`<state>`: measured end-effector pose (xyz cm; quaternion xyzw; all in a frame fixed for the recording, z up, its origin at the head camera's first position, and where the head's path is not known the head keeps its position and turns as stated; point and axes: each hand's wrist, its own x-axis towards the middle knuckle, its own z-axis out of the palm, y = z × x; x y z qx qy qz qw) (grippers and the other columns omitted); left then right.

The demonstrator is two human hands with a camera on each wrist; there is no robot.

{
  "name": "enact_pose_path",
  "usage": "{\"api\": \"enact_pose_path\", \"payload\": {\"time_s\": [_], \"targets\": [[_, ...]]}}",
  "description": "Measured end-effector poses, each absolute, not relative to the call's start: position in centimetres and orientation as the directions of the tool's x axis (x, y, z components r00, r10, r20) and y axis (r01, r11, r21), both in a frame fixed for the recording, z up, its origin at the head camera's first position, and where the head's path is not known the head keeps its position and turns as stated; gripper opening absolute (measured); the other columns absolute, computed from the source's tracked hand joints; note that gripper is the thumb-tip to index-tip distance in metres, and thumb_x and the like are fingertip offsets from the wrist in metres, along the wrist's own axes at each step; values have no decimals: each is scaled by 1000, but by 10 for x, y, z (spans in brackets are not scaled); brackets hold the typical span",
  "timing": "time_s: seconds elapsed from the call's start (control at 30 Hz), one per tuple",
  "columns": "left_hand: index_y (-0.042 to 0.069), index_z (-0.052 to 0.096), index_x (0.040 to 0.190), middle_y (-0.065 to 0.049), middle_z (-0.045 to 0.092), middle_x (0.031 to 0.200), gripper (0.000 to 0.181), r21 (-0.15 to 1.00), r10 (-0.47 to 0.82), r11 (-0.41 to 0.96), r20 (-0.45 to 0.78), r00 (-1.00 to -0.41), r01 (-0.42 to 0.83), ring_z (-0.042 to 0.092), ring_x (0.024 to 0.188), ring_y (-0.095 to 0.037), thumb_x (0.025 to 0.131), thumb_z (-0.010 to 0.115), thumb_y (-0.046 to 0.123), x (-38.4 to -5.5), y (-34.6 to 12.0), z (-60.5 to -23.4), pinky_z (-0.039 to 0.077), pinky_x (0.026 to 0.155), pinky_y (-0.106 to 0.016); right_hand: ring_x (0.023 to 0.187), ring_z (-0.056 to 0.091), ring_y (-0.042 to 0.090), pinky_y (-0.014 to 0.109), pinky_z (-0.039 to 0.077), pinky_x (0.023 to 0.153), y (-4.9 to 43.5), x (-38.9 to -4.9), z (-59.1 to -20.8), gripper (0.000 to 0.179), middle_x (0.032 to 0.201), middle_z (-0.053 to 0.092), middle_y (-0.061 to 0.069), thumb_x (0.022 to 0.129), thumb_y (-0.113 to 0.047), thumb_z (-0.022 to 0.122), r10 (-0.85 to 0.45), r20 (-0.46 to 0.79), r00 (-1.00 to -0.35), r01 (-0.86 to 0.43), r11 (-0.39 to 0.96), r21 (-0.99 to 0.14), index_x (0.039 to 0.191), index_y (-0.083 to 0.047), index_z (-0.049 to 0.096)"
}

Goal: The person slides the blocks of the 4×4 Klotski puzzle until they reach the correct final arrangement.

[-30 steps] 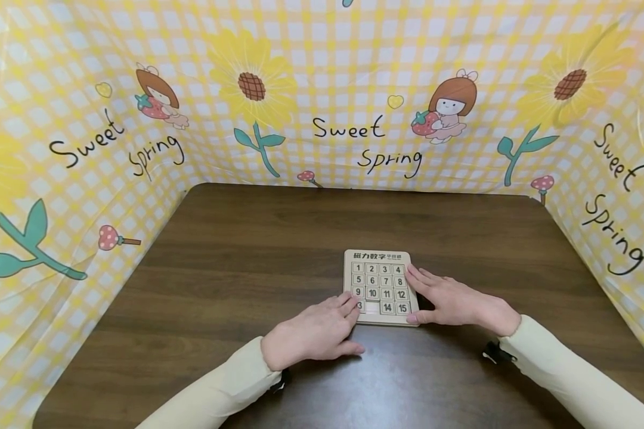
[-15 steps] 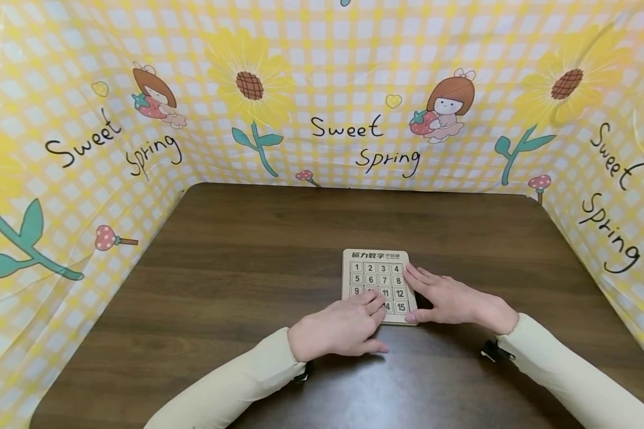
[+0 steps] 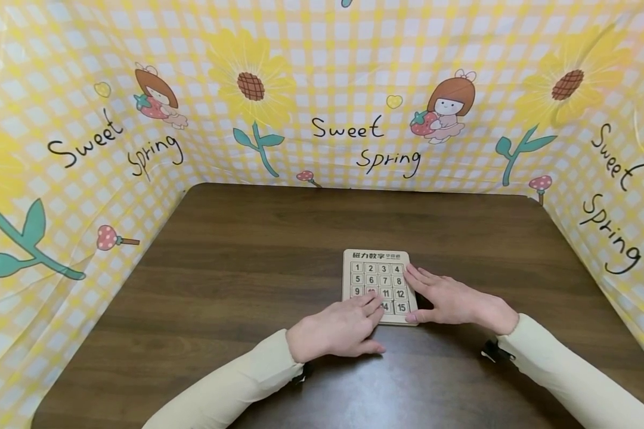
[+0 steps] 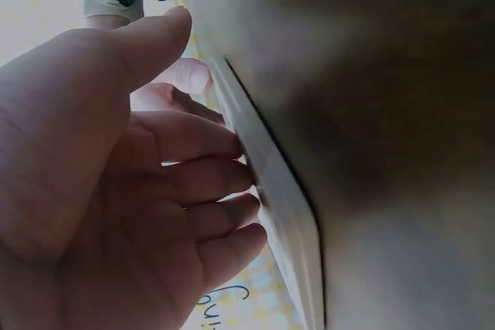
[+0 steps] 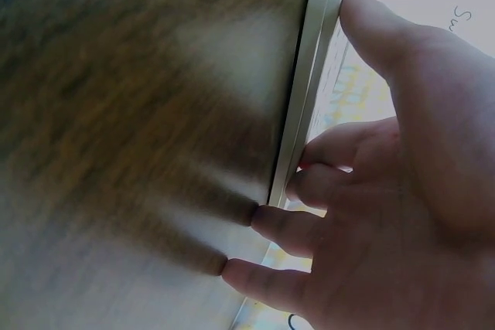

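Note:
A pale number slide puzzle lies flat on the brown table, its numbered tiles in rows. My left hand reaches over its lower left part, fingertips touching the tiles and covering the bottom row's left end and part of the 10. In the left wrist view, the left fingers lie extended over the board's edge, with the thumb held away. My right hand rests along the puzzle's right side, thumb at the near corner and fingers by the upper edge. In the right wrist view, two fingertips of it touch the table.
The dark wooden table stretches around the puzzle on all sides. A yellow checked cloth with printed flowers and words hangs behind the table and along both sides.
My left hand has moved right along the bottom row, from the 13 tile to beside the 14, and has then stayed nearly still. The right hand keeps its place.

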<state>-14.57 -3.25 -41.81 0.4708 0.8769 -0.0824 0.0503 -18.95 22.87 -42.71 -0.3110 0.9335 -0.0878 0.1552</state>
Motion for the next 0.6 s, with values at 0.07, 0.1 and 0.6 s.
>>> {"api": "enact_pose_path", "payload": {"time_s": [0.07,0.1,0.6], "targets": [[3,44,146,-15,38,156,74,-99,815,547,-165,-556,831,34,147,-27,98,42,60,-145,-34,-419,30,120,-32,149,23,40,65,34,108,229,-190,-427,96,164,17,17,90,-66,53,-605,-238,-759,-551,793,-260,155,-3,23],[3,44,147,-15,38,156,74,-98,813,550,-164,-559,829,34,147,-27,98,42,60,-145,-35,-419,30,120,-32,149,23,40,65,34,108,229,-190,-427,96,164,17,17,90,-66,53,-605,-239,-760,-551,794,-258,155,-3,23],[4,46,146,-14,40,155,71,-103,786,585,-172,-594,804,31,148,-25,99,43,58,-144,-51,-417,28,120,-30,149,23,40,65,34,108,228,-190,-428,97,163,18,17,89,-67,53,-607,-240,-758,-552,792,-261,155,-3,23]]}}
